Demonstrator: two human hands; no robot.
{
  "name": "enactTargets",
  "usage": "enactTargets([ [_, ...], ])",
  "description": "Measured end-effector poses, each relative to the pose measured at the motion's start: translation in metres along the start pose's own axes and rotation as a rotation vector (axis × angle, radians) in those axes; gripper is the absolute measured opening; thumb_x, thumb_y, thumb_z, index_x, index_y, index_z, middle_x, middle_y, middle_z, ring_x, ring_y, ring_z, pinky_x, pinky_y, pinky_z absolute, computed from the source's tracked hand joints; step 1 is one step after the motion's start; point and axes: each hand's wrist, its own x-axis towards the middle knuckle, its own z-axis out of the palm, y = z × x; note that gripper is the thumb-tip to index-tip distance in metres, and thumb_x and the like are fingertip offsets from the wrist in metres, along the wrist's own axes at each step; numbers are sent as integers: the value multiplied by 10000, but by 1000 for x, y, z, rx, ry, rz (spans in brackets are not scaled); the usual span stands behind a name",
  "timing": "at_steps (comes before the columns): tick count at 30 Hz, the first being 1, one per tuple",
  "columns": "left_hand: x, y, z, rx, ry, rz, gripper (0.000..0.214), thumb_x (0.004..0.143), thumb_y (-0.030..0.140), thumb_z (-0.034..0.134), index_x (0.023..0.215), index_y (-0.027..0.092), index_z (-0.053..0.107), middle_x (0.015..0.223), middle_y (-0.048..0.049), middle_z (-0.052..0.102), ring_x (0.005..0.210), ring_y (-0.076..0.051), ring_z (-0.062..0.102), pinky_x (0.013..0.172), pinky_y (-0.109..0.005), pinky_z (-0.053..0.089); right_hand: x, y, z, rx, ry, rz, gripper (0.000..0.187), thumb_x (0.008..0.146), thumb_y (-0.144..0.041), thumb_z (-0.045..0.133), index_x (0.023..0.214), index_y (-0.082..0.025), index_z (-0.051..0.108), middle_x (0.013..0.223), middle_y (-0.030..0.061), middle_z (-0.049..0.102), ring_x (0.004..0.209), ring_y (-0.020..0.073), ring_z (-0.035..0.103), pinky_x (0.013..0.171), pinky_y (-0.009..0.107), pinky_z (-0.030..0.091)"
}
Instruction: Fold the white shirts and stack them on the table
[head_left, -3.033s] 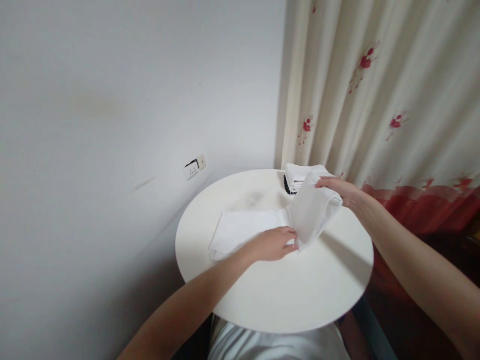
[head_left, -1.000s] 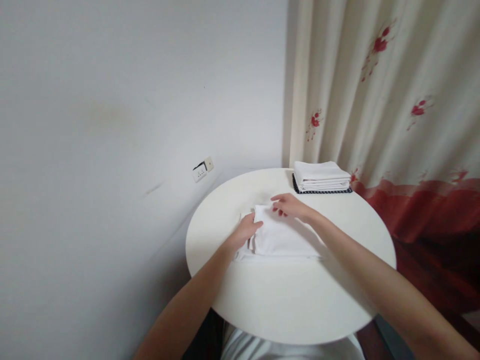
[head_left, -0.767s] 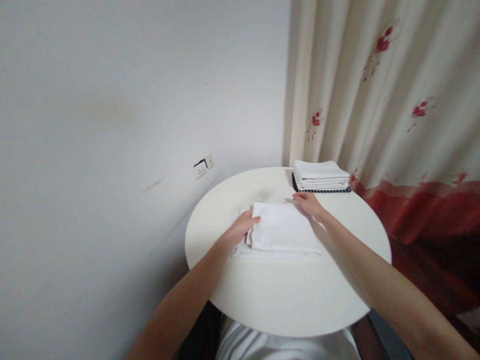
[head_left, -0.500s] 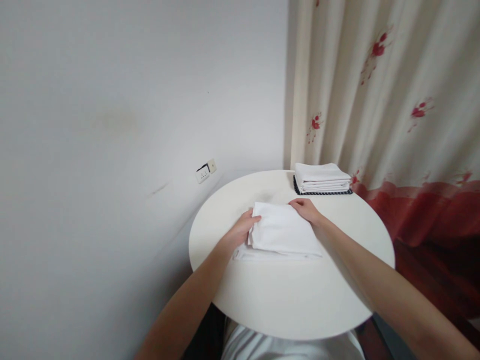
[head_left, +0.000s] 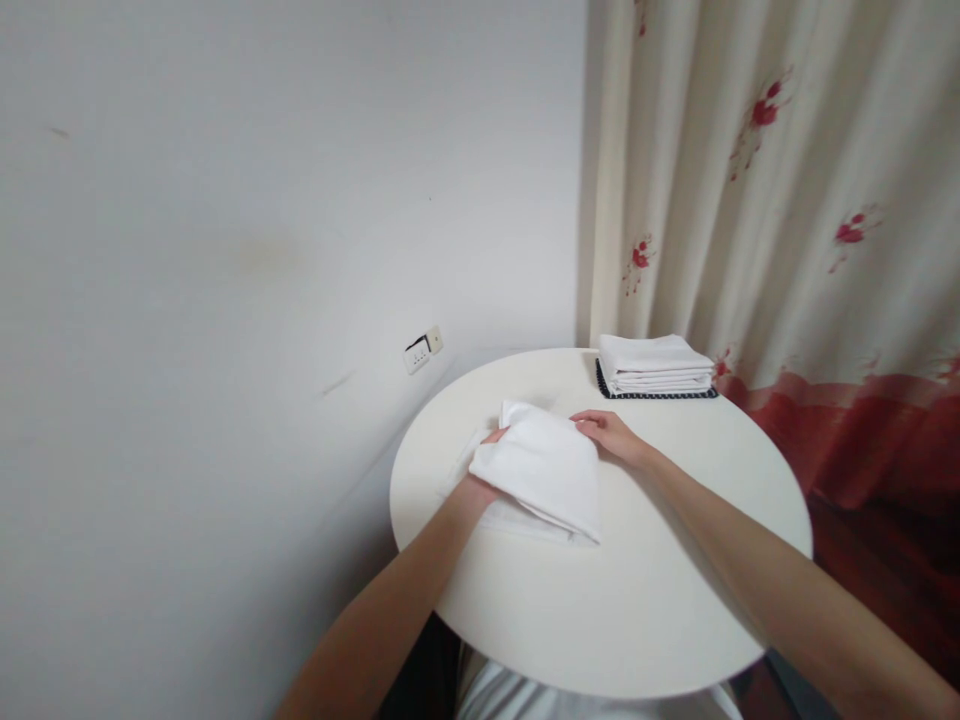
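A folded white cloth [head_left: 541, 462] lies on the round white table [head_left: 630, 610], turned at an angle, its lower layer showing at the left and front. My left hand [head_left: 483, 486] reaches in under the top layer at the left side. Most of that hand is covered by the cloth; only a bit of finger shows at the far left edge, so its grip is hidden. At the far right corner, my right hand [head_left: 606, 432] has its fingertips closed on the cloth's edge.
A stack of folded white cloths [head_left: 656, 364] sits on a dark mat with a dotted edge [head_left: 660, 395] at the table's back right. A wall with a socket [head_left: 417, 356] borders the left. A flowered curtain [head_left: 750, 250] hangs behind at the right.
My left hand has gone from holding the left edge to under the top layer. The cloth has turned and its near right corner has shifted left. My right hand stays by the far right corner.
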Motion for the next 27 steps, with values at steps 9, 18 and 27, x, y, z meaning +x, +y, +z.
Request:
enactTargets([
  [9,-11,10,4,-208,35,68,329,743,281,679,1044,148,672,846,-29,730,823,-220,699,710,-269,512,4,-26,-14,23,-53,-139,519,745,-609,704,1031,-203,555,518,-123,404,451,77,328,446,205,240],
  [18,4,4,27,263,-4,127,414,726,154,659,1138,154,625,1200,-102,707,1148,-269,639,981,-347,487,-1,-42,-78,-254,-57,0,417,731,-518,727,944,-172,636,509,-81,490,414,77,358,398,208,211],
  [27,16,-19,-12,348,-77,95,470,809,250,641,1259,137,564,1311,-127,655,1220,-283,606,1049,-397,460,6,-15,-56,-196,66,85,360,727,-489,713,847,-150,714,658,0,651,555,108,508,493,214,349],
])
